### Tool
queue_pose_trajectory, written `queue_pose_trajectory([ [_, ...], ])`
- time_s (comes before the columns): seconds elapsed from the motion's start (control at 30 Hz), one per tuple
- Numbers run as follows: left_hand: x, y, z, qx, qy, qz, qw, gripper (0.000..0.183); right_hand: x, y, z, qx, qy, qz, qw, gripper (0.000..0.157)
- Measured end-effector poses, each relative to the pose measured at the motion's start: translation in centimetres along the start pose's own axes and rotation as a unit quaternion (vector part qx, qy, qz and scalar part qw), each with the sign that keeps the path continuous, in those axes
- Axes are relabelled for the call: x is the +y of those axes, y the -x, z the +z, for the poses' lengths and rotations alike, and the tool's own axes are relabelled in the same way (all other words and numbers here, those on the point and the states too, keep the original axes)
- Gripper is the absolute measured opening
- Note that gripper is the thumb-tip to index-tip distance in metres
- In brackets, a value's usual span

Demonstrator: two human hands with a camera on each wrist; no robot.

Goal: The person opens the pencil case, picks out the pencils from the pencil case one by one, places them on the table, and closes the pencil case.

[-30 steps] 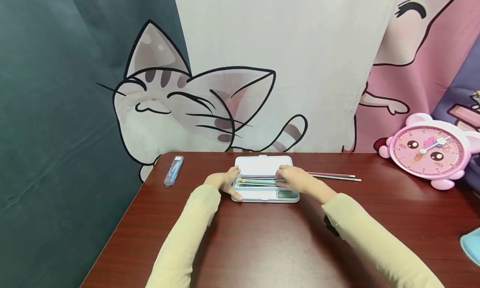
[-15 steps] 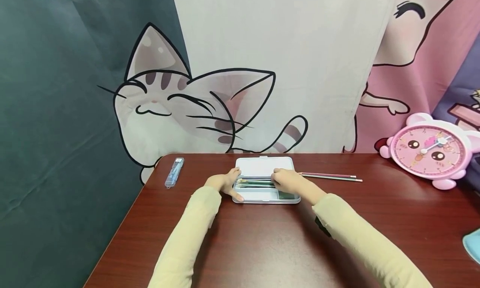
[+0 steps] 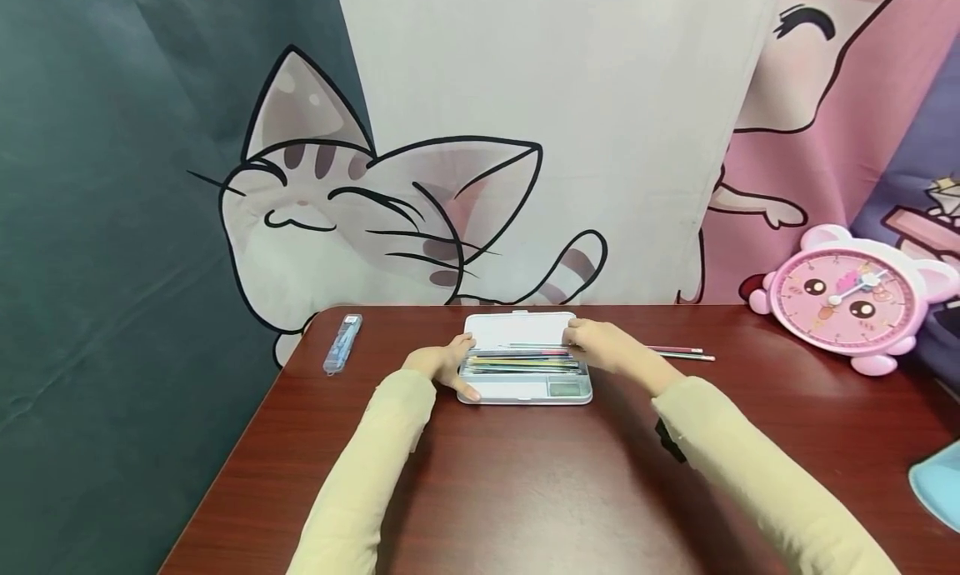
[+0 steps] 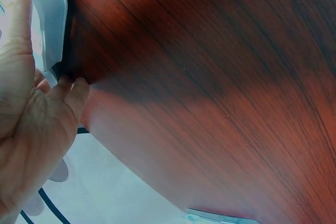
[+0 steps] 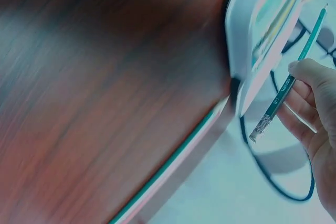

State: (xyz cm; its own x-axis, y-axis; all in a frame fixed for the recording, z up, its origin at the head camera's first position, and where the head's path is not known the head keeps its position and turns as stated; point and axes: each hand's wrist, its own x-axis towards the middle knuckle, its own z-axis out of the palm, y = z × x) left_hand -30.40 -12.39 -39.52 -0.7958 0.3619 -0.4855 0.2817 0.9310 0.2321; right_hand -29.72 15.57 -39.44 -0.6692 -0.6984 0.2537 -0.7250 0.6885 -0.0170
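Observation:
An open pencil case (image 3: 510, 329), white inside, lies on the table with its lid tipped back. Several pencils (image 3: 517, 363) fill its long middle compartment. My left hand (image 3: 444, 368) holds the case's left end, thumb at the front corner and fingers toward the hinge. In the left wrist view those fingers (image 4: 76, 95) bend at the case's edge. My right hand (image 3: 600, 346) is over the case's right end. Between thumb and fingers it pinches a dark green pencil (image 5: 285, 86) with an eraser end, raised above the other pencils and pointing left across the lid in the head view.
Two pencils (image 3: 682, 354), one pinkish and one green, lie on the table right of the case. A slim translucent blue container (image 3: 342, 344) is near the back left corner. A pink clock (image 3: 847, 300) stands at the right, a light blue object (image 3: 937, 485) at the right edge.
My right hand first reached left among the pencils in the case, then drew up and to the right with the green pencil. The left hand has kept its hold on the case.

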Motion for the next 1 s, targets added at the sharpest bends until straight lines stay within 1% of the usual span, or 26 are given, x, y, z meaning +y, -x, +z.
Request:
queue_pose_trajectory([
  [0.1, 0.0, 0.0, 0.0, -0.001, -0.004, -0.004, 1.0, 0.105, 1.3, 1.1, -0.4, 0.013, 0.004, 0.007, 1.0, 0.007],
  [0.2, 0.0, -0.1, 0.0, -0.001, -0.01, -0.007, 0.9999, 0.105, 2.6, 2.2, -0.9, 0.017, 0.001, 0.023, 1.0, 0.007],
  [0.43, 0.2, -0.2, 0.0, 0.0, -0.017, -0.001, 0.9999, 0.105, 5.4, 5.5, -2.0, 0.013, -0.003, 0.068, 0.998, 0.009],
  [0.6, 0.1, -0.3, -0.1, 0.001, -0.023, 0.003, 0.9997, 0.104, 7.0, 7.8, -1.9, 0.004, -0.01, 0.09, 0.996, 0.011],
  [0.73, 0.0, -0.3, 0.0, 0.002, -0.016, 0.002, 0.9999, 0.104, 7.8, 9.3, -1.5, -0.01, -0.012, 0.11, 0.994, 0.011],
  [0.83, 0.0, -0.4, 0.1, -0.001, -0.007, 0.001, 1.0, 0.105, 8.2, 10.0, -1.2, -0.017, -0.013, 0.121, 0.992, 0.012],
  [1.0, 0.0, -0.4, 0.1, -0.002, -0.005, -0.003, 1.0, 0.105, 8.3, 10.5, -0.7, -0.02, -0.013, 0.115, 0.993, 0.012],
])
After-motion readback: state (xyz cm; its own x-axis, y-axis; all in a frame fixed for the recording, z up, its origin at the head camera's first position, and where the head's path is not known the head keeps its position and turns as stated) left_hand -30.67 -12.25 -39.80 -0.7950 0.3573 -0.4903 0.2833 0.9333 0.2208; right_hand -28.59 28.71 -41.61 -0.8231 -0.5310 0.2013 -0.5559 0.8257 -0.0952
